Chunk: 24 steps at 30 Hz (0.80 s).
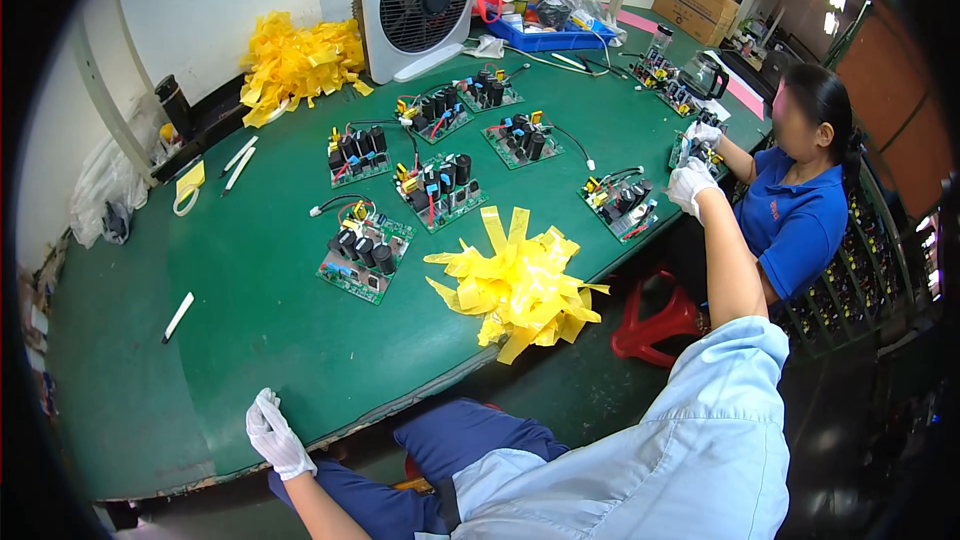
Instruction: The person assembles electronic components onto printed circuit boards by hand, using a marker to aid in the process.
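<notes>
My left hand (277,437), in a white glove, rests at the table's near left edge. Its fingers are stretched out, and I see nothing in them. Far to the right, my gloved right hand (691,186) is closed at the near edge of a circuit board (684,153); its fingertips are partly hidden. A co-worker's gloved hand (704,134) is at that board's other side. Left of my right hand lies another circuit board (618,202) with black capacitors. A heap of yellow tape strips (525,285) sits at the table edge between my hands.
Several more boards, one nearest me (366,255), stand on the green table (250,330). A fan (420,5), a second yellow heap (300,60) and a blue tray (555,40) are at the back. White pens (178,317) lie left. A red stool (655,320) stands below the edge.
</notes>
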Available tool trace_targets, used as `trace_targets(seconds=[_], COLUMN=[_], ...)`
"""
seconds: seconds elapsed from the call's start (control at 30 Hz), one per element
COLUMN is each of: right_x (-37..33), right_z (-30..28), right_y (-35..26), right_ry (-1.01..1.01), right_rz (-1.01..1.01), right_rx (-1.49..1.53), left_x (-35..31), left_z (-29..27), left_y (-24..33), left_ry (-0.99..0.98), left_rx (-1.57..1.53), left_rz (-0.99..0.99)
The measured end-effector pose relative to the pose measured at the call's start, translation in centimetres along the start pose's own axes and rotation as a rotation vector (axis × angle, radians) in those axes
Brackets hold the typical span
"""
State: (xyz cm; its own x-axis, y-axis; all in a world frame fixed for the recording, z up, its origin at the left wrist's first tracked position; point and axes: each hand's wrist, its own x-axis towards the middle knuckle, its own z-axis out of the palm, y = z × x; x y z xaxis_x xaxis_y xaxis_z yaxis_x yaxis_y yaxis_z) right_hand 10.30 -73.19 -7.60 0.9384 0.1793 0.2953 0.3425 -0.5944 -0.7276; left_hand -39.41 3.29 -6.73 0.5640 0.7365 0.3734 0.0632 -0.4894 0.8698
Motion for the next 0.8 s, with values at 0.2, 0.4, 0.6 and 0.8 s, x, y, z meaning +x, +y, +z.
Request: trace_targets(seconds=[0.2,0.4,0.6,0.8], right_x=[1.2,1.7,2.8,1.5], right_z=[0.6,2.8,5.5,8.3], right_y=[-1.9,-11.5,-22.4,-31.1], right_ry=[-0.087,-0.407,-0.652,-0.841], right_rz=[0.464,0.581,0.592,0.391], right_rx=[1.059,0.174,-0.722,-1.574], left_x=[-0.1,-0.2,-0.2,-0.3], left_z=[-0.2,0.0,-0.4,0.5], left_y=[0.3,0.6,0.9,0.8], left_ry=[0.000,0.010,0.022,0.061], left_rx=[0.044,0.037,0.041,-0.050], left_rz=[0.034,0.020,0.007,0.022])
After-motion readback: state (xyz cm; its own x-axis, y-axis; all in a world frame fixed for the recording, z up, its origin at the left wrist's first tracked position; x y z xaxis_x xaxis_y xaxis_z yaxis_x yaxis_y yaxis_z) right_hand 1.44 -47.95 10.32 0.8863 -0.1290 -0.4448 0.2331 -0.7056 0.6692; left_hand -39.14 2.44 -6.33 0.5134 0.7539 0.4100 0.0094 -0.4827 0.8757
